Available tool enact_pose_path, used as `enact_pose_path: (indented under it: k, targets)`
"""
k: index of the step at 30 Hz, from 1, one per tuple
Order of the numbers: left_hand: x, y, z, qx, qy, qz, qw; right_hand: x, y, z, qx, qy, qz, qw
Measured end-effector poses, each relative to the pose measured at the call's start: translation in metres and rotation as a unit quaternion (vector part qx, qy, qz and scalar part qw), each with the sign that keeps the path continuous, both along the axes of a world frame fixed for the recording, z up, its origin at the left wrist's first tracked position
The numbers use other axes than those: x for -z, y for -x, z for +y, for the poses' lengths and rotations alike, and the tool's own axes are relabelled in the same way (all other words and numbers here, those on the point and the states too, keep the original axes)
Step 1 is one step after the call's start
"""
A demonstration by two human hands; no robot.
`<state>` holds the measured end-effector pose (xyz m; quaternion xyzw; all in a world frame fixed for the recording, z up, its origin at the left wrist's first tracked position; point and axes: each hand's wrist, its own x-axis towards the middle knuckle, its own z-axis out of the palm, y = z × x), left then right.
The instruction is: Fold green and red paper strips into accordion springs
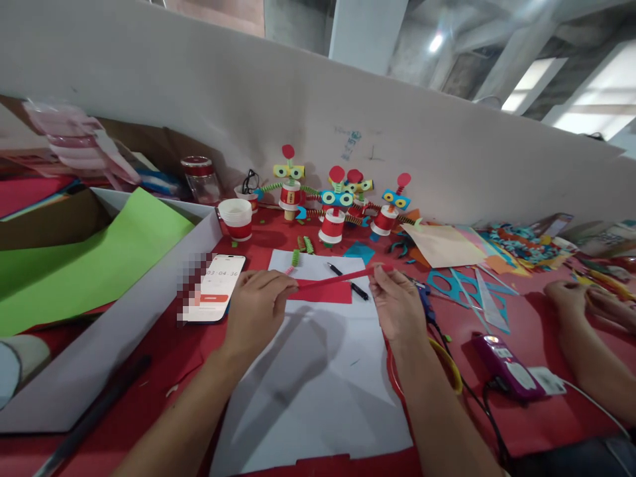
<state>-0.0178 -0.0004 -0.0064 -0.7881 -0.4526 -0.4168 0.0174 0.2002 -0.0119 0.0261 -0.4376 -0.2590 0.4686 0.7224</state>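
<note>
A narrow red paper strip (334, 278) is stretched between my two hands above a white sheet (318, 384). My left hand (265, 298) pinches its left end, and my right hand (397, 298) pinches the right end between thumb and fingers. Beneath the strip lies a red paper rectangle (318, 292). A black pen (358, 291) rests on the sheet close to my right hand, its middle partly covered by the strip. Small green coiled paper springs (296, 258) sit at the sheet's far edge. Beside my left hand is a phone (218, 285) showing a timer.
Several paper-cup robot figures (332, 225) stand along the wall, with white cups (236, 218) to their left. A box with green paper (119, 258) fills the left side. At right are blue paper cut-offs (444, 285), a purple device (511, 368) with cables, and another person's hands (571, 298).
</note>
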Motion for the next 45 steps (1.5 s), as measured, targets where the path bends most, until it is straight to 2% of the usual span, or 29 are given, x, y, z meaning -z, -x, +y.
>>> enact_pose_path:
  k: [4, 6, 7, 9, 12, 13, 15, 19, 23, 27, 29, 31, 32, 34, 36, 41, 45]
  targets:
    - [0.000, 0.008, 0.004, -0.058, -0.028, 0.014, 0.998, -0.008, -0.020, 0.002, 0.104, -0.053, 0.019, 0.993]
    - [-0.002, 0.010, 0.004, -0.096, -0.049, 0.000, 0.994, -0.007, -0.018, -0.001, 0.157, -0.076, 0.007, 0.985]
    - [-0.004, 0.010, 0.003, -0.107, -0.059, -0.010, 0.993, -0.004, -0.012, -0.003, 0.159, -0.072, -0.005, 0.985]
    - [-0.007, 0.007, -0.001, -0.102, -0.078, -0.018, 0.992, 0.003, 0.006, -0.010, 0.094, -0.025, -0.035, 0.995]
    - [-0.008, -0.004, -0.011, -0.054, -0.120, 0.019, 0.991, 0.015, 0.038, -0.021, -0.111, 0.075, -0.093, 0.987]
    - [-0.007, -0.009, -0.014, -0.033, -0.137, 0.039, 0.989, 0.018, 0.046, -0.024, -0.133, 0.080, -0.100, 0.983]
    - [-0.005, -0.016, -0.020, 0.003, -0.154, 0.071, 0.986, 0.021, 0.055, -0.026, -0.140, 0.070, -0.114, 0.981]
    - [0.003, -0.018, -0.024, 0.043, -0.154, 0.109, 0.981, 0.020, 0.051, -0.026, -0.127, 0.064, -0.117, 0.983]
    - [0.008, -0.013, -0.023, 0.051, -0.149, 0.123, 0.980, 0.020, 0.049, -0.023, -0.149, 0.076, -0.099, 0.981]
    - [0.004, -0.015, -0.025, 0.047, -0.133, 0.110, 0.984, 0.022, 0.050, -0.022, -0.135, 0.067, -0.104, 0.983]
    - [0.000, -0.019, -0.026, 0.033, -0.085, 0.057, 0.994, 0.024, 0.049, -0.021, -0.131, 0.063, -0.114, 0.983]
    - [-0.004, -0.023, -0.025, 0.037, 0.023, -0.020, 0.999, 0.025, 0.048, -0.021, -0.134, 0.064, -0.131, 0.980]
    - [-0.005, -0.024, -0.024, 0.051, 0.095, -0.061, 0.992, 0.025, 0.047, -0.021, -0.140, 0.066, -0.140, 0.978]
    - [-0.007, -0.025, -0.021, 0.087, 0.239, -0.135, 0.957, 0.026, 0.048, -0.022, -0.155, 0.072, -0.150, 0.974]
    - [-0.008, -0.023, -0.018, 0.107, 0.342, -0.186, 0.915, 0.025, 0.048, -0.023, -0.167, 0.073, -0.159, 0.970]
    - [-0.016, -0.017, -0.015, 0.124, 0.454, -0.248, 0.847, 0.023, 0.043, -0.021, -0.152, 0.076, -0.174, 0.970]
    - [-0.024, -0.012, -0.014, 0.137, 0.491, -0.242, 0.826, 0.021, 0.031, -0.012, -0.087, 0.066, -0.129, 0.986]
